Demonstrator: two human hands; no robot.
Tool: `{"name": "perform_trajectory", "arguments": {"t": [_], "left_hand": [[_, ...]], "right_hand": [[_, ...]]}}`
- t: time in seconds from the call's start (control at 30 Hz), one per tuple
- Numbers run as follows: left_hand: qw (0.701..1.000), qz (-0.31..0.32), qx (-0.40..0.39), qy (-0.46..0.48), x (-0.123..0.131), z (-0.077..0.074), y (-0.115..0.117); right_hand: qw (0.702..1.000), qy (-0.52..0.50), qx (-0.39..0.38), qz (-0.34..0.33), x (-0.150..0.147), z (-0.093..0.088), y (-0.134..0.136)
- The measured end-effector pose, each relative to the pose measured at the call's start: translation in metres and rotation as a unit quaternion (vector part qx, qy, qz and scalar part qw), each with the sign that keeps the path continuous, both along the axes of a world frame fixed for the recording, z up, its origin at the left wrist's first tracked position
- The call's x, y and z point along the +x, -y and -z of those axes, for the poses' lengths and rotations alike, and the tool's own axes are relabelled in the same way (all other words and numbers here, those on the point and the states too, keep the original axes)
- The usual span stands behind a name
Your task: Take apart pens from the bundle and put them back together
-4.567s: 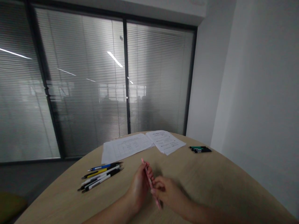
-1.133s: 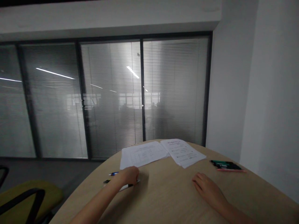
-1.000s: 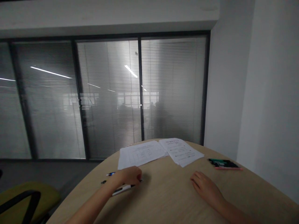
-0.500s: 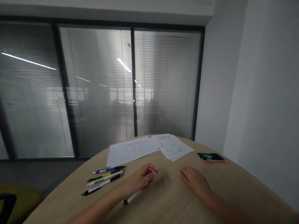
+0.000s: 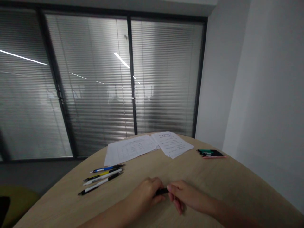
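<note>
My left hand [image 5: 147, 191] and right hand [image 5: 187, 196] are curled shut around one dark pen [image 5: 162, 191], just above the wooden table [image 5: 209, 177]. Beyond, the two paper sheets [image 5: 147, 145] lie farthest; four pens [image 5: 102, 180] sit left of them, a bunch of markers [image 5: 210, 153] right.

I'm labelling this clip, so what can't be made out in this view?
Head view:
The pen: mostly hidden by the left hand and right hand.
Printing on the papers: too small and blurred.
Labels on the markers: too small.
Near edge of the table: cut off by the frame.
</note>
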State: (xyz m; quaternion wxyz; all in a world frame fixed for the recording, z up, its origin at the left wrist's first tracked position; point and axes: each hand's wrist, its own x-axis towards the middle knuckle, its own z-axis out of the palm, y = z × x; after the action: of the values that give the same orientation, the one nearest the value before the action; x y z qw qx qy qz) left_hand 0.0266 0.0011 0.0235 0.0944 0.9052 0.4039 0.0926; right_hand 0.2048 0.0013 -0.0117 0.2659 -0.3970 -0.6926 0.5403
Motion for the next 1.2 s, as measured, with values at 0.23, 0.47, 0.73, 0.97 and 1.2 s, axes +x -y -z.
{"name": "perform_trajectory", "arguments": {"t": [0.23,0.47,0.73,0.97,1.2], "left_hand": [[0.995,-0.067,-0.022,0.068,-0.021,-0.026,-0.021],[0.962,-0.067,-0.157,0.214,-0.026,-0.01,-0.036],[0.903,-0.09,-0.302,0.292,-0.024,0.008,-0.038],[0.798,-0.11,-0.416,0.422,-0.023,0.023,-0.04],[0.765,-0.166,-0.398,0.479,-0.017,0.022,-0.034]], "right_hand": [[0.987,-0.117,0.002,0.107,0.032,0.001,-0.034],[0.98,-0.139,-0.006,0.143,0.037,0.017,-0.038],[0.979,-0.108,0.014,0.17,0.035,0.023,-0.035],[0.981,-0.083,0.043,0.171,0.031,0.025,-0.033],[0.977,-0.103,0.041,0.182,0.03,0.026,-0.032]]}}
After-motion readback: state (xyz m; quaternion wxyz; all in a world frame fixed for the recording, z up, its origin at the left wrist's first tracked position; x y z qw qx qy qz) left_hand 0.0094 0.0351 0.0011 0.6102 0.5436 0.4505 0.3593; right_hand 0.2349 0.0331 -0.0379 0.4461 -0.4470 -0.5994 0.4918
